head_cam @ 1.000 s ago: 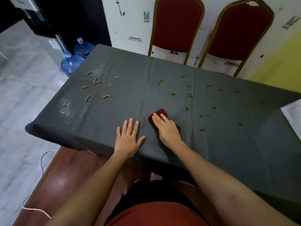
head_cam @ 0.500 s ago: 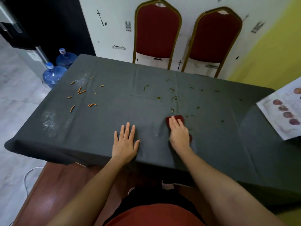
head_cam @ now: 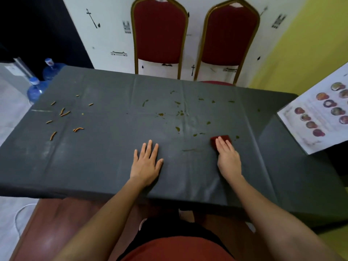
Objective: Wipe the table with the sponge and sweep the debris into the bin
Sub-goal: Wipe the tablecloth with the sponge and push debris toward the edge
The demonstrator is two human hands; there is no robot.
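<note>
The right hand [head_cam: 228, 159] presses flat on the sponge [head_cam: 220, 139]; the left hand [head_cam: 146, 163] lies spread on the bench [head_cam: 105, 157]. Green bits [head_cam: 178, 129] and orange sticks [head_cam: 64, 113] litter it; two chairs [head_cam: 159, 34] stand behind.

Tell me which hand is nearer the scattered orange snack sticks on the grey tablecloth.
Left. The left hand rests flat, right of the orange snack sticks; the right hand is farther right, pressing the dark red sponge.
</note>
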